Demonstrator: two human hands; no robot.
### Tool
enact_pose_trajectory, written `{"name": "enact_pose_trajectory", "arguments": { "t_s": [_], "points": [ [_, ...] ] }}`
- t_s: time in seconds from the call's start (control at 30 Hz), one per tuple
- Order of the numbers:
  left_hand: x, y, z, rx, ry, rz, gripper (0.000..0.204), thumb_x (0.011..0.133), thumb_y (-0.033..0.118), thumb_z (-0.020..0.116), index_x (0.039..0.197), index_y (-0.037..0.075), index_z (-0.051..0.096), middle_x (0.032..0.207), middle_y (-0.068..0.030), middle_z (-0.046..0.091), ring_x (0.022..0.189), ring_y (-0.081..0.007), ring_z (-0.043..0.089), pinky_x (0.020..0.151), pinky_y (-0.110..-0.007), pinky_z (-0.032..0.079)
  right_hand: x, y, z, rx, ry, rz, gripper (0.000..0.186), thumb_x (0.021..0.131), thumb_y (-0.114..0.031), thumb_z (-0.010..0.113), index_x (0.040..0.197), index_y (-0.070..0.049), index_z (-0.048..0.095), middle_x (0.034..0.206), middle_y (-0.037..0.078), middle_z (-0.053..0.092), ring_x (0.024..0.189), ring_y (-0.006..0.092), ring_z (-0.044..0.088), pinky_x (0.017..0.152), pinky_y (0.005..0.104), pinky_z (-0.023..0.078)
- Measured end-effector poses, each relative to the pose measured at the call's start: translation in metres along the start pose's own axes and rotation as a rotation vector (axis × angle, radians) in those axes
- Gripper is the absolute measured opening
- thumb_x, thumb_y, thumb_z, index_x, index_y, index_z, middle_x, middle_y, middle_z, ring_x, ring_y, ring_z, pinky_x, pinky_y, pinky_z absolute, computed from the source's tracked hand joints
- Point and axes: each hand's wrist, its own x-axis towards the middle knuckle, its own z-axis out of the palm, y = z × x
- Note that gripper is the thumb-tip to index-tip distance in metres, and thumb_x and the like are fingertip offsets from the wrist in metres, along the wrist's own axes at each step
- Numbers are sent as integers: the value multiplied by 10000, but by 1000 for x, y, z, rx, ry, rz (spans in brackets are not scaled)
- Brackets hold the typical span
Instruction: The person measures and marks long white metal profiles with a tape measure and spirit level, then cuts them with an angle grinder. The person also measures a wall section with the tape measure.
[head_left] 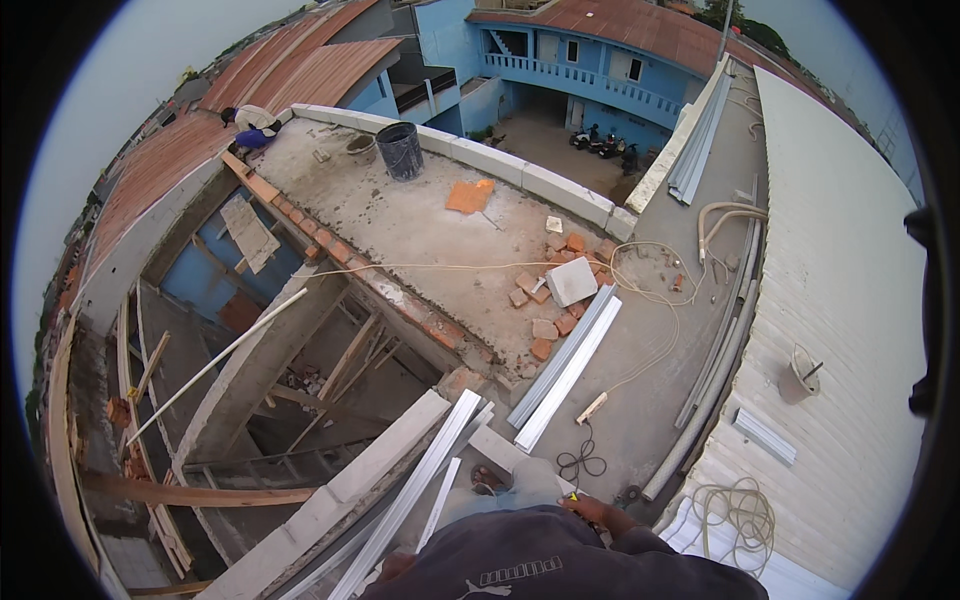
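Note:
My right hand (588,508) is low in front of my body, beside my light trousers (525,487). Its fingers are closed around a small yellow object (572,496), too small to identify. At the lower edge, a bit of skin from my left arm shows beside the dark shirt; the left hand cannot be made out. Nearest to that side are long white metal channels (425,490) leaning over a block wall (335,500). Ahead of me, a pair of silver metal channels (567,365) lies on the concrete. A pale extension socket (592,407) with a cord rests near my right hand.
Broken bricks (545,350) and a pale block (572,282) lie ahead. A dark bucket (400,152) stands farther off, with a crouching person (252,124) at the far left. An open framed pit with timber (350,370) drops away left. Right is a corrugated roof (830,330).

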Motion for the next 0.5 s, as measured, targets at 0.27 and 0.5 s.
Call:
{"name": "enact_pose_trajectory", "arguments": {
  "t_s": [0.27,0.5],
  "points": [
    [84,22,-122,-1223,486,-512,382,879,326,801,1059,-1,723,889,-107,758,794,-193,710,729,-355,566,49,-172,-72,694,5,-81,341,959,-440,788,1036,-134,660,866,38,694,775,188,677,725,377,554],
    [158,36,-189,-1272,422,-689,396,868,354,816,1022,-3,744,908,-112,771,814,-207,726,759,-370,574,127,-239,-158,479,48,264,223,952,-333,793,1002,-154,670,834,30,683,732,214,680,640,392,547]
  ]
}}
